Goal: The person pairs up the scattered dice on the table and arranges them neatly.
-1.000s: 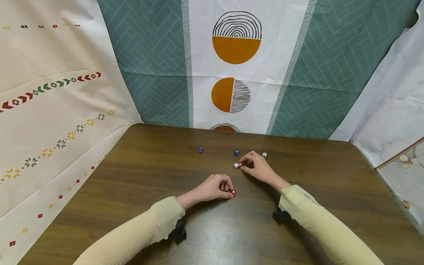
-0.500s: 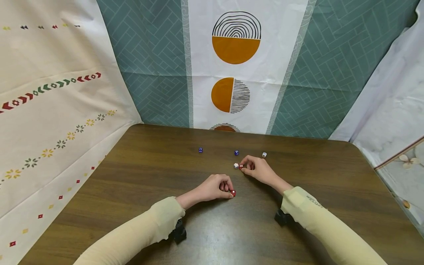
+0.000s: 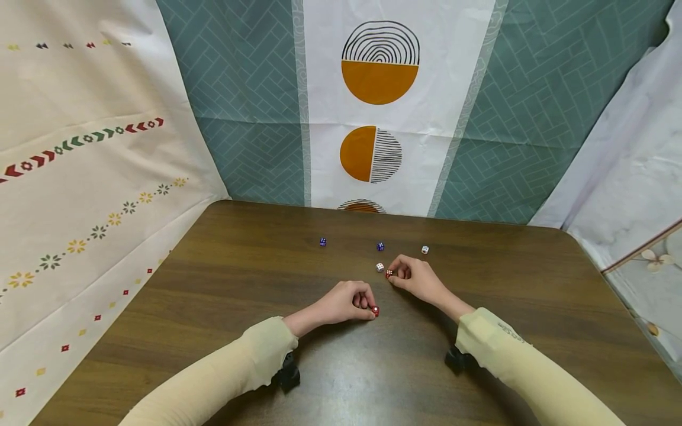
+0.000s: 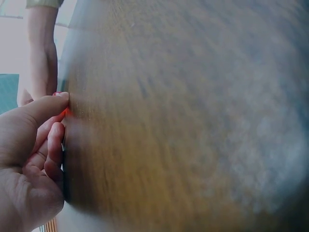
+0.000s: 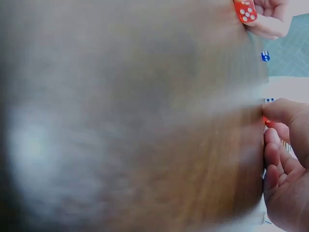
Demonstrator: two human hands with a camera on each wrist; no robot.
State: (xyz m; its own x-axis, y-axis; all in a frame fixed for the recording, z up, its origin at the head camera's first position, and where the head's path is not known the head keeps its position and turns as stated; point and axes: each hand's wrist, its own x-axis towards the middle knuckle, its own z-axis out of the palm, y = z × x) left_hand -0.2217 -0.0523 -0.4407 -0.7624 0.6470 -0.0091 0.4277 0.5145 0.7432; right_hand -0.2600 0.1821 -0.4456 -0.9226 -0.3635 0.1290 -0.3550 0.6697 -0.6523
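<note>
My left hand (image 3: 343, 302) pinches a red die (image 3: 375, 311) between thumb and index finger at the middle of the table. In the right wrist view this die (image 5: 246, 12) shows white pips. Farther back and to the right, my right hand (image 3: 418, 279) pinches a second red die (image 3: 389, 274). The thumb mostly covers that die (image 5: 266, 119) in the right wrist view. Just left of it and slightly behind, a small gap away, lies a white die (image 3: 380, 267).
Two blue dice, one at the left (image 3: 322, 242) and one nearer the centre (image 3: 380, 246), lie toward the back of the brown wooden table (image 3: 240, 266). Another white die (image 3: 424, 249) sits behind my right hand. Patterned cloths hang along the table's back and sides.
My right hand has drawn its red die toward me and slightly right, away from the white die it was beside. My left hand has stayed in place.
</note>
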